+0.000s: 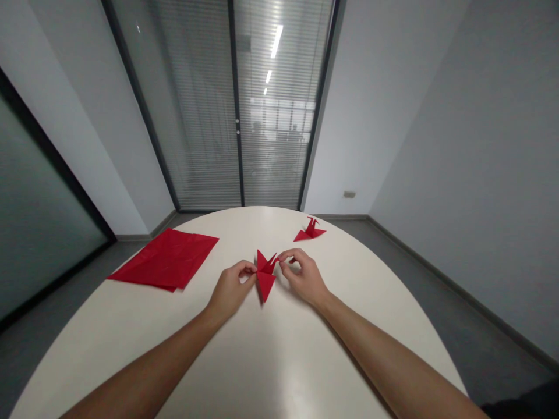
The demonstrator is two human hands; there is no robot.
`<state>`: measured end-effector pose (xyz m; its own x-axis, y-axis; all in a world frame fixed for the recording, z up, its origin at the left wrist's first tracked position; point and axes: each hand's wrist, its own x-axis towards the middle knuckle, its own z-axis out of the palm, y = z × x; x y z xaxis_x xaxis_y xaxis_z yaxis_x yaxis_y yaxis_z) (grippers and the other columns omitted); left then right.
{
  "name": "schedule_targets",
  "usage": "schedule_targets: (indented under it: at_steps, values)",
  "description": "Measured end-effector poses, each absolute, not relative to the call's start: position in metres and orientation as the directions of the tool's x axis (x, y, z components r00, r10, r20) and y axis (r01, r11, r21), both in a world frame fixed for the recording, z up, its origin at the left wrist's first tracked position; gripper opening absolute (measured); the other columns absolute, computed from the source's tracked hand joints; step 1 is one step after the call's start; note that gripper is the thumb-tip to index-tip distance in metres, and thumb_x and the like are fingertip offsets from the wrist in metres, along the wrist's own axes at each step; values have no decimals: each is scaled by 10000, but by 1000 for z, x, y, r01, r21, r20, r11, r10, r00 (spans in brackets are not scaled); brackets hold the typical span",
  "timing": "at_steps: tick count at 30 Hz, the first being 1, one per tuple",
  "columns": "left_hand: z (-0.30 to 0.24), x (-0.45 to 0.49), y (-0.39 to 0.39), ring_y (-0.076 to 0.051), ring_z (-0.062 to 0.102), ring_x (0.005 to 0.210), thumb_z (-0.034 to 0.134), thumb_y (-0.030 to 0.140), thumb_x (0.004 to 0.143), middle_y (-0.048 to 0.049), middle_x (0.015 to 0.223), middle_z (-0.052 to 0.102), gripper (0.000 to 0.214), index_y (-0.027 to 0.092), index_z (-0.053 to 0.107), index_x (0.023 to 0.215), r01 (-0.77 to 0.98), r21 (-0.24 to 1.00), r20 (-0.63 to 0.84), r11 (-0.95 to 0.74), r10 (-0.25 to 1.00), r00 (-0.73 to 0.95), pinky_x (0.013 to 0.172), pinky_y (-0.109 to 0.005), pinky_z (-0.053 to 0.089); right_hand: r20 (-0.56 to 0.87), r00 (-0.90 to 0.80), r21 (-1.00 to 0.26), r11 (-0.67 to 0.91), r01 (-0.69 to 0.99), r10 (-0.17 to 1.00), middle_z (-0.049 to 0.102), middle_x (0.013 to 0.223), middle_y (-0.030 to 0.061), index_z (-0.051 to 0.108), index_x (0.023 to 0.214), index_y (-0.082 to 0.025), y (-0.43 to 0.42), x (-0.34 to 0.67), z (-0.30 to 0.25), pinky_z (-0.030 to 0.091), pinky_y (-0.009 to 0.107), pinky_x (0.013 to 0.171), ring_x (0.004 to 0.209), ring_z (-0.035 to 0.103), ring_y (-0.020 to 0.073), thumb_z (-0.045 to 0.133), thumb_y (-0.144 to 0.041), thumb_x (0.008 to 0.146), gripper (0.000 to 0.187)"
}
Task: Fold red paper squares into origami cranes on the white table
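A red origami crane [265, 278] is held between my two hands just above the white table, its wings spread to front and back. My left hand [233, 286] pinches its left side near the body with thumb and forefinger. At its right end, the thin pointed tip sits in the pinch of my right hand [304, 274]. Another red origami crane [310, 231] stands farther back on the right, untouched. To the left of my hands lies a stack of red paper sheets [166, 259], creased and slightly fanned.
Everything rests on a round white table [244, 361] whose curved edge runs around behind the cranes. Past it are a glass door with blinds [205, 116], pale walls [437, 116] and a grey floor. A wall socket [349, 194] sits low at the back right.
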<state>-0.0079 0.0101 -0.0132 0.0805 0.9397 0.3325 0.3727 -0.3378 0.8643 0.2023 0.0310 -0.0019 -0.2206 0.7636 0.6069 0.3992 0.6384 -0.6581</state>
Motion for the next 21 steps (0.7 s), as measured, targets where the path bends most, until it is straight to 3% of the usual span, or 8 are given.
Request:
schedule_targets:
  at_steps: [21]
  values:
    - [-11,-7,10,-186,639,796,598,269,808,-22,828,719,98,199,664,827,402,855,320,-327,944,88,778,-295,457,571,-223,-700,610,370,790,708,861,28,679,873,-217,33,203,-3,472,323,769,825,625,184,640,-211,860,41]
